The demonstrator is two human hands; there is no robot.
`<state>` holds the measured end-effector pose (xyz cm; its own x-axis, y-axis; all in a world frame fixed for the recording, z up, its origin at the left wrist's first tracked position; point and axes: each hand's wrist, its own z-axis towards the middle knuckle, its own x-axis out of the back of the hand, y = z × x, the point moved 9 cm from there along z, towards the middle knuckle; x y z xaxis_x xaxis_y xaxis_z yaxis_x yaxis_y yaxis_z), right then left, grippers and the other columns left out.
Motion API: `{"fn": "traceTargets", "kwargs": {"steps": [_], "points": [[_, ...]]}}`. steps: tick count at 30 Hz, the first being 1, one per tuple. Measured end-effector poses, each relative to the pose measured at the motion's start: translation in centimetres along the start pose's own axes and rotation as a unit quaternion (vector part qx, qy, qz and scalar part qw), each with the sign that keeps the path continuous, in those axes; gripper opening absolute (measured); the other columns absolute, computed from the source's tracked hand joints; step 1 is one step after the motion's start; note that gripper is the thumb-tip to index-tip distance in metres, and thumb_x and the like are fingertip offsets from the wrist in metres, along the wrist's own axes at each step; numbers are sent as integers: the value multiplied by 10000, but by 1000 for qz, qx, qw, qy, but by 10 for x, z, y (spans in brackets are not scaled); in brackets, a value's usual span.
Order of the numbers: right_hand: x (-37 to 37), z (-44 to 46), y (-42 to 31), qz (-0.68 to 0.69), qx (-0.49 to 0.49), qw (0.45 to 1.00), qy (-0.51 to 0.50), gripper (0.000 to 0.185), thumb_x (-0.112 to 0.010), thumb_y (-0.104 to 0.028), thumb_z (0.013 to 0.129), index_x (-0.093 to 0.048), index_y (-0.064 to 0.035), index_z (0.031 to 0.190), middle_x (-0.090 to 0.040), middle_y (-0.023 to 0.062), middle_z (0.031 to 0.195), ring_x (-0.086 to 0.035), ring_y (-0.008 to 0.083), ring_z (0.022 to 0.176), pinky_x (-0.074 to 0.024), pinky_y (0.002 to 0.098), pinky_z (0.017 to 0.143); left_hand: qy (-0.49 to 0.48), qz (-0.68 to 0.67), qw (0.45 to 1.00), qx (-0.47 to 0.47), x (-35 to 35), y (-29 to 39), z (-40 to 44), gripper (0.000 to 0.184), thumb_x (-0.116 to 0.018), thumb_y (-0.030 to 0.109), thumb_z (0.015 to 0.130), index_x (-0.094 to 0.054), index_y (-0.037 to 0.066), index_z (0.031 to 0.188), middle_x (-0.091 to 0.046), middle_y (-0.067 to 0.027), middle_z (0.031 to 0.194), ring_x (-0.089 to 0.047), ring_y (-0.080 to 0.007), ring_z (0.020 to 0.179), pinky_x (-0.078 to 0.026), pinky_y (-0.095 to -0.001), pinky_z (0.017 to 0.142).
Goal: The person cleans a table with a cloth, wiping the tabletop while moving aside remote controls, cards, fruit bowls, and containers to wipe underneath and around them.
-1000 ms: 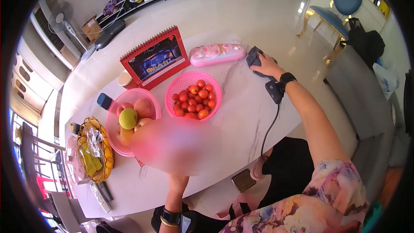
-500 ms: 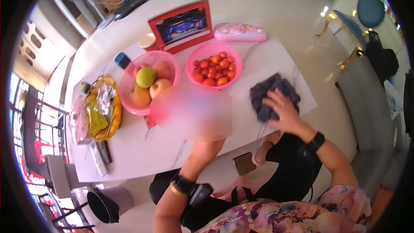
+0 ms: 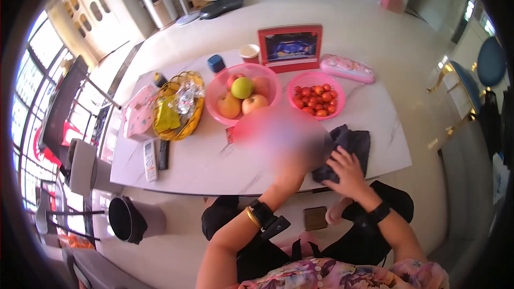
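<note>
My right hand (image 3: 346,174) lies on a dark grey cloth (image 3: 357,144) near the front right of the marble-patterned table (image 3: 214,168), its fingers apart. A blurred patch hides most of my left hand (image 3: 290,176); only the part by the wrist shows, left of the cloth. Whatever that hand holds is hidden. Behind the blur stands a pink basket (image 3: 293,83) of small red tomatoes (image 3: 319,99). Left of it is a pink bowl (image 3: 214,108) with a green apple (image 3: 242,88) and other fruit.
A red desk calendar (image 3: 290,48), a pink case (image 3: 348,68) and a paper cup (image 3: 249,52) stand at the back. At the left are a yellow basket (image 3: 187,128), a white remote (image 3: 150,160) and a black one. A bin (image 3: 152,220) stands on the floor.
My right hand and the cloth have come from the table's far right edge to the near side, beside my left hand. The view has turned, and the cloth lies more spread out.
</note>
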<state>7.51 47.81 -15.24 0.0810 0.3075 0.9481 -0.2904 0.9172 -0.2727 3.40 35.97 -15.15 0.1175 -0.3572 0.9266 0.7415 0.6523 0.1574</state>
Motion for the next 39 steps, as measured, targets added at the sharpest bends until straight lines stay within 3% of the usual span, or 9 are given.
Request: {"fn": "traceTargets", "kwargs": {"steps": [4, 7, 9, 16, 21, 27, 30, 34, 39], "points": [[19, 3, 91, -4, -47, 996, 78, 563, -708, -318, 697, -537, -149, 1207, -424, 71, 1354, -324, 318, 1295, -297, 525, 1011, 5, -9, 999, -45, 5, -5, -24, 246, -561, 98, 730, -574, 59, 972, -483, -175, 1221, -521, -259, 1001, -409, -354, 803], [20, -5, 194, -47, -201, 968, 140, 615, -688, -356, 716, -492, -113, 1247, -401, 79, 1378, -294, 315, 1313, -302, 515, 1010, 3, -8, 999, -40, 5, -6, -44, 342, -543, 88, 735, -553, 31, 1072, -479, -182, 1223, -523, -258, 989, -422, -346, 828], [22, -2, 194, -60, -281, 949, 132, 661, -676, -381, 725, -450, -105, 1282, -381, 79, 1389, -275, 316, 1317, -294, 551, 1000, 2, -19, 998, -52, 10, -2, -55, 445, -531, 86, 741, -498, -9, 1174, -481, -181, 1211, -525, -256, 984, -437, -335, 845], [-11, 11, -13, -8, -23, 997, 68, 671, -730, -358, 651, -491, -153, 1244, -394, 68, 1339, -288, 316, 1295, -263, 608, 986, 19, -37, 998, -39, 21, -10, -79, 420, -536, 92, 757, -494, -19, 1160, -533, -157, 1112, -562, -275, 943, -461, -348, 807], [4, 14, -4, 8, 57, 996, 71, 625, -728, -286, 635, -525, -135, 1207, -478, 95, 1279, -384, 329, 1242, -299, 422, 1045, 56, -80, 995, -4, 26, -23, -95, 257, -538, 94, 778, -519, 8, 1020, -572, -144, 1018, -585, -301, 878, -472, -386, 776], [22, -1, 183, -53, -165, 972, 156, 617, -683, -293, 738, -452, -76, 1267, -428, 142, 1334, -339, 359, 1266, -287, 438, 1054, 51, -113, 992, 39, 78, -33, -127, 210, -557, 83, 750, -545, 15, 948, -589, -143, 913, -591, -306, 864, -481, -383, 756], [18, -6, 193, -81, -282, 946, 135, 672, -697, -342, 713, -442, -97, 1285, -401, 129, 1363, -323, 360, 1277, -310, 507, 1015, 107, -106, 979, 140, 107, -76, -148, 171, -588, 62, 740, -583, 22, 907, -612, -139, 883, -601, -321, 840, -496, -382, 741], [-7, 3, 89, -60, -122, 979, 152, 686, -704, -407, 681, -467, -141, 1267, -421, 88, 1337, -324, 348, 1267, -316, 538, 982, 192, -98, 939, 270, 132, -136, -141, 188, -623, 96, 748, -628, 58, 932, -620, -153, 983, -591, -329, 907, -491, -402, 767], [0, 4, -12, 1, 20, 996, 84, 623, -721, -412, 658, -535, -168, 1200, -459, 68, 1292, -345, 296, 1268, -310, 489, 1002, 15, -72, 969, 236, 95, -148, -114, 464, -708, 260, 730, -602, 96, 1150, -535, -231, 1205, -532, -369, 1088, -428, -393, 938]]}}
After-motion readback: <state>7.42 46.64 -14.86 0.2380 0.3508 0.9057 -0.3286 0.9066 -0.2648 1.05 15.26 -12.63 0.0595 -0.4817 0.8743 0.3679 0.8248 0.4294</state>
